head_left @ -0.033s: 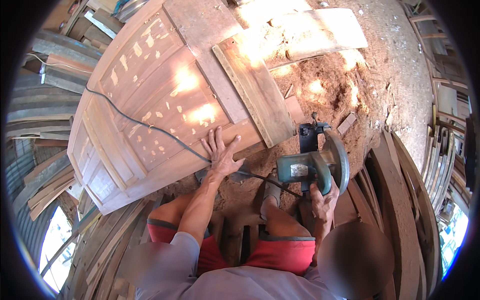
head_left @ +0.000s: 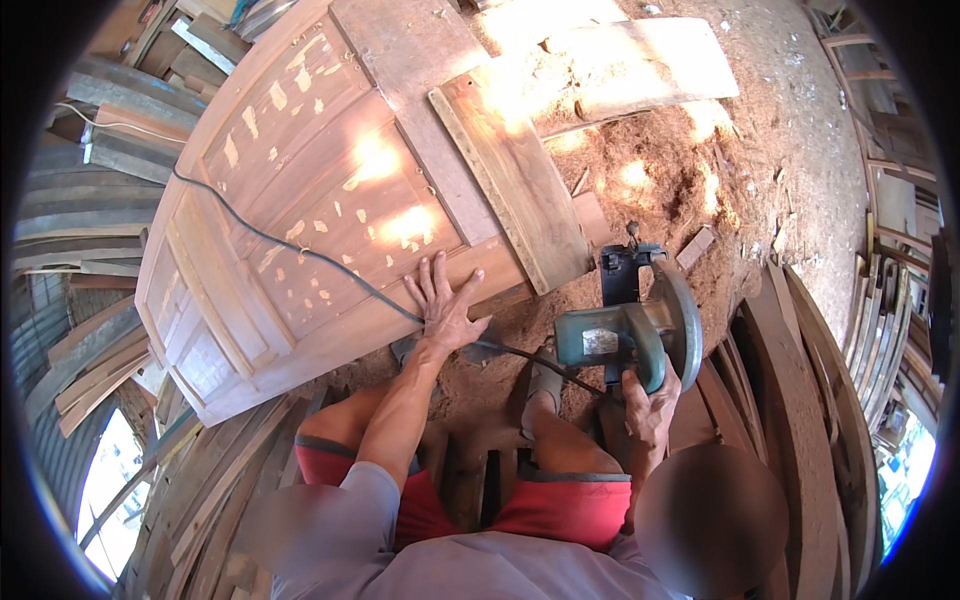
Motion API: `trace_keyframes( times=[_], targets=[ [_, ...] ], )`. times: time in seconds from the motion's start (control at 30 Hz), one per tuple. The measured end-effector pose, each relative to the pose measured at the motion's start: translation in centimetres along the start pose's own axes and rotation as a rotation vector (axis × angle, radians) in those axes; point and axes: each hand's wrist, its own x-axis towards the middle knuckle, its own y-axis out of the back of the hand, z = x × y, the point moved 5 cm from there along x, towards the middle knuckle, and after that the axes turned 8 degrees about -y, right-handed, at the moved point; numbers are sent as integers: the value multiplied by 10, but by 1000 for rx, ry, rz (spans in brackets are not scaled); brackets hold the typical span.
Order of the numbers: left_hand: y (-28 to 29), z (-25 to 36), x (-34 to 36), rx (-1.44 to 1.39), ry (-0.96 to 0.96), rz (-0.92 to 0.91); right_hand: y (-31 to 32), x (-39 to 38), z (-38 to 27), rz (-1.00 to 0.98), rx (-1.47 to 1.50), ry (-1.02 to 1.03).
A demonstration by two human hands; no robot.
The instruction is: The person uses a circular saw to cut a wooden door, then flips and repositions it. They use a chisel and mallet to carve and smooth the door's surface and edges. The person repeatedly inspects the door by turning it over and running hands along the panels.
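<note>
My right hand (head_left: 650,405) is wrapped round the rear handle of a green circular saw (head_left: 588,337), whose grey blade guard (head_left: 684,315) faces right. The saw is off to the right of the wooden door (head_left: 330,200), apart from it. With fingers spread, my left hand (head_left: 443,305) lies flat on the door's near edge. A dark power cord (head_left: 330,262) crosses the door, passes by my left hand and runs on towards the saw. Across the door's right end lies a wooden board (head_left: 515,185), beside a wider, paler plank (head_left: 425,100).
Sawdust (head_left: 660,180) and offcuts cover the floor beyond the saw, where a curved sheet of wood (head_left: 650,65) lies. Stacked timber (head_left: 100,195) fills the left side. Long planks (head_left: 800,380) lean close on the right. My feet are between door and saw.
</note>
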Motion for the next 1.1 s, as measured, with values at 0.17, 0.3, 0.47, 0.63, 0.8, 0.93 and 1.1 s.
trace_keyframes(
  times=[0.17,0.3,0.47,0.63,0.8,0.93,1.1],
  targets=[
    [1,0,1,-8,13,-11,-7,-1,-8,-40,-17,149],
    [2,2,2,-15,10,-13,-22,4,-14,-111,-45,167],
    [3,1,1,-30,5,-8,-39,12,-23,-164,-89,198],
    [5,2,1,-35,0,-15,-41,15,-25,-191,-123,222],
    [3,0,1,-15,16,-54,-45,13,-26,-205,-140,222],
    [5,1,2,-14,11,-50,-52,16,-21,-245,-160,254],
    [4,0,0,-20,-6,-10,-57,19,-15,-266,-205,267]
  ],
)
